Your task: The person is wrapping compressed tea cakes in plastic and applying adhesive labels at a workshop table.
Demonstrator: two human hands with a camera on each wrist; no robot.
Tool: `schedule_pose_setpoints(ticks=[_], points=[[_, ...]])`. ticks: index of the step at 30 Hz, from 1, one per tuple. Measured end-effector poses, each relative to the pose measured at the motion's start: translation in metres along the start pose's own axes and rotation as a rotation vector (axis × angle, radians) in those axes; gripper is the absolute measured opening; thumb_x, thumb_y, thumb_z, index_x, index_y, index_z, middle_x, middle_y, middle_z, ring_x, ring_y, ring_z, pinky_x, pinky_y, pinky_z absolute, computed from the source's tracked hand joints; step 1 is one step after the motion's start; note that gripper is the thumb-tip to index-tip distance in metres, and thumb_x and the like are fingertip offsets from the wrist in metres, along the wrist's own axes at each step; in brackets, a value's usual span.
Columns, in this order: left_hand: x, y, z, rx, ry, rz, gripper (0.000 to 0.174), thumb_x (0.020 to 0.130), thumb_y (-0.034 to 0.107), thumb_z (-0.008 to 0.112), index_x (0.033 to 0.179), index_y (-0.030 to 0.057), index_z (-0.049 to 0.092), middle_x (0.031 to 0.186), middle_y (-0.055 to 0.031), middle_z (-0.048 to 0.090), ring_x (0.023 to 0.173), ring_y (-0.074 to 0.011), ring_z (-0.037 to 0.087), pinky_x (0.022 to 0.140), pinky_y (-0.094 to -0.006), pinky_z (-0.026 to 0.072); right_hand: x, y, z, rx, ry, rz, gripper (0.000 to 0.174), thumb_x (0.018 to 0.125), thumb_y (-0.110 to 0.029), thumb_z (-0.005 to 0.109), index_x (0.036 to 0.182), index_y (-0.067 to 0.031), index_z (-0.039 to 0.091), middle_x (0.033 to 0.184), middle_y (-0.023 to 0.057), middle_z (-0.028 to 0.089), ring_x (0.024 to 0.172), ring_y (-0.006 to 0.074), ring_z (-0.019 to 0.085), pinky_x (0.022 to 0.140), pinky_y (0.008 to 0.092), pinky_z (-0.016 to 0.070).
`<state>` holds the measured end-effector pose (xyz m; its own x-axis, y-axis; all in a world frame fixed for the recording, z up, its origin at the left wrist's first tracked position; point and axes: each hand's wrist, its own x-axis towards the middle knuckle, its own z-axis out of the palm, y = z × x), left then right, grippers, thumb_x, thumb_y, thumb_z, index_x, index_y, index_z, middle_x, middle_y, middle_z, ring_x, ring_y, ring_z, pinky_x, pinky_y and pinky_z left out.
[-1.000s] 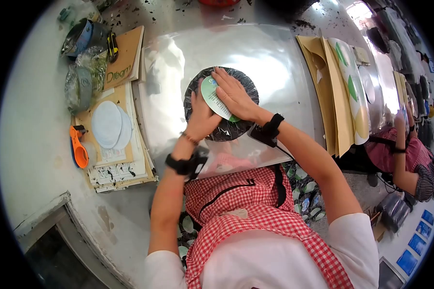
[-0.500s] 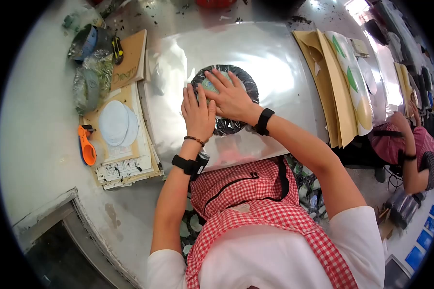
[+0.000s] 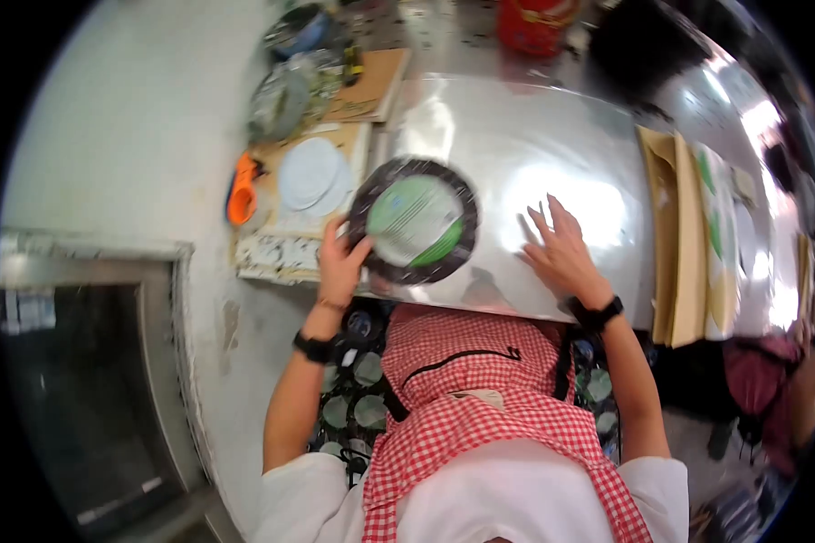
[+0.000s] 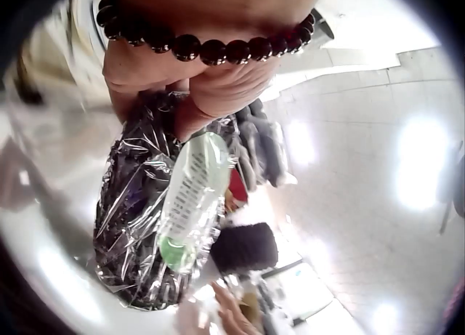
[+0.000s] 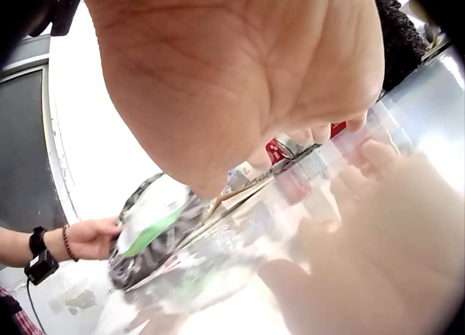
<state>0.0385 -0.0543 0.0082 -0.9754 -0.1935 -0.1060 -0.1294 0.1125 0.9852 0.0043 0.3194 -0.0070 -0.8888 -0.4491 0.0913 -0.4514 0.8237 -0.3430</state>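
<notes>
A round black pack (image 3: 398,268), wrapped in crinkled clear film, carries a round green-and-white label (image 3: 415,222) on its upper face. My left hand (image 3: 340,265) grips the pack by its left edge. In the left wrist view the thumb lies over the film beside the label (image 4: 192,200), and the other fingers are partly hidden behind the pack. The right wrist view shows the pack (image 5: 145,259) tilted up on edge over the shiny surface. My right hand (image 3: 566,258) is off to the right, fingers spread and holding nothing, above the shiny metal sheet (image 3: 507,118).
White paper discs (image 3: 310,174) lie on stacked boards at the left, beside an orange-handled tool (image 3: 242,192). A yellow-and-black cutter (image 3: 352,65) rests on a brown board. Brown folded card (image 3: 675,235) stands at the right; a red bucket (image 3: 532,27) sits at the back.
Both hands lay on the label, pressing the pack. Now the right hand has come off to the right, while the left has taken the pack's edge and moved it left.
</notes>
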Motion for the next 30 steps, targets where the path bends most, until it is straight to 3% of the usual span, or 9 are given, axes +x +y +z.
schedule_pose_setpoints(ticks=[2, 4, 5, 8, 12, 14, 18, 22, 30], points=[[-0.053, -0.004, -0.094, 0.047, 0.028, -0.058, 0.033, 0.087, -0.001, 0.062, 0.120, -0.0020, 0.055, 0.110, -0.0083, 0.064, 0.101, -0.0135, 0.058, 0.090, -0.0283, 0.0476, -0.005, 0.002, -0.008, 0.022, -0.045, 0.022, 0.061, 0.087, -0.033, 0.063, 0.138, -0.0072, 0.044, 0.148, 0.0269, 0.029, 0.136, 0.0406, 0.030, 0.109, 0.0486, 0.0287], [-0.130, -0.013, -0.197, 0.427, -0.117, -0.245, 0.033, 0.082, -0.007, 0.060, 0.114, 0.0002, 0.061, 0.103, -0.0055, 0.065, 0.096, -0.0143, 0.060, 0.084, -0.0273, 0.0499, -0.012, 0.010, -0.009, -0.035, -0.062, -0.044, 0.063, 0.085, -0.034, 0.064, 0.138, -0.0066, 0.044, 0.148, 0.0265, 0.029, 0.137, 0.0405, 0.029, 0.109, 0.0486, 0.0282], [-0.164, -0.015, -0.242, 0.481, -0.367, -0.507, 0.035, 0.077, -0.008, 0.061, 0.110, 0.0040, 0.066, 0.099, -0.0066, 0.068, 0.094, -0.0150, 0.063, 0.082, -0.0276, 0.0506, -0.014, 0.011, -0.008, -0.109, -0.073, -0.076, 0.065, 0.084, -0.035, 0.066, 0.138, -0.0060, 0.044, 0.147, 0.0261, 0.030, 0.137, 0.0403, 0.029, 0.109, 0.0485, 0.0278], [-0.217, 0.011, -0.251, 1.052, -1.225, -0.635, 0.030, 0.077, 0.007, 0.066, 0.106, 0.0127, 0.070, 0.105, -0.0097, 0.070, 0.098, -0.0250, 0.065, 0.089, -0.0344, 0.0496, -0.013, 0.004, -0.013, -0.114, -0.106, -0.057, 0.069, 0.081, -0.037, 0.068, 0.137, -0.0053, 0.043, 0.147, 0.0253, 0.030, 0.138, 0.0393, 0.029, 0.110, 0.0484, 0.0271], [-0.110, 0.000, -0.162, 1.015, -0.480, 0.061, 0.019, 0.083, 0.026, 0.067, 0.088, 0.0073, 0.066, 0.092, -0.0125, 0.064, 0.087, -0.0343, 0.061, 0.076, -0.0418, 0.0485, -0.014, 0.002, -0.017, -0.115, -0.125, -0.019, 0.073, 0.080, -0.039, 0.069, 0.138, -0.0045, 0.041, 0.148, 0.0244, 0.030, 0.139, 0.0382, 0.028, 0.111, 0.0486, 0.0260], [-0.012, 0.006, -0.109, 0.945, -0.247, 0.320, 0.014, 0.083, 0.017, 0.065, 0.083, 0.0037, 0.065, 0.088, -0.0131, 0.061, 0.085, -0.0324, 0.059, 0.074, -0.0400, 0.0473, -0.013, 0.000, -0.023, -0.094, -0.131, -0.031, 0.071, 0.081, -0.039, 0.068, 0.137, -0.0036, 0.043, 0.149, 0.0235, 0.029, 0.139, 0.0376, 0.028, 0.111, 0.0494, 0.0268], [0.132, -0.033, -0.083, 0.762, 0.178, 0.409, 0.007, 0.079, 0.008, 0.065, 0.082, 0.0013, 0.064, 0.084, -0.0136, 0.060, 0.083, -0.0299, 0.059, 0.074, -0.0365, 0.0473, -0.023, 0.016, -0.043, 0.080, -0.181, -0.055, 0.064, 0.082, -0.033, 0.070, 0.133, -0.0026, 0.046, 0.144, 0.0228, 0.038, 0.134, 0.0368, 0.037, 0.109, 0.0462, 0.0319], [0.149, -0.081, -0.072, 0.688, 0.387, 0.353, 0.021, 0.075, 0.005, 0.074, 0.093, -0.0013, 0.066, 0.093, -0.0115, 0.059, 0.084, -0.0253, 0.061, 0.077, -0.0339, 0.0512, -0.021, 0.054, -0.107, 0.114, 0.072, 0.089, 0.054, 0.084, -0.029, 0.069, 0.130, -0.0060, 0.050, 0.137, 0.0201, 0.047, 0.122, 0.0370, 0.048, 0.101, 0.0420, 0.0414], [0.145, -0.063, -0.066, 0.725, 0.436, 0.198, 0.013, 0.081, 0.006, 0.070, 0.086, -0.0041, 0.064, 0.085, -0.0101, 0.061, 0.078, -0.0221, 0.059, 0.071, -0.0332, 0.0492, 0.170, 0.258, -0.264, -0.125, 1.015, 0.189, 0.020, 0.091, -0.019, 0.059, 0.100, -0.0019, 0.064, 0.096, 0.0166, 0.066, 0.091, 0.0350, 0.063, 0.080, 0.0417, 0.0492]])
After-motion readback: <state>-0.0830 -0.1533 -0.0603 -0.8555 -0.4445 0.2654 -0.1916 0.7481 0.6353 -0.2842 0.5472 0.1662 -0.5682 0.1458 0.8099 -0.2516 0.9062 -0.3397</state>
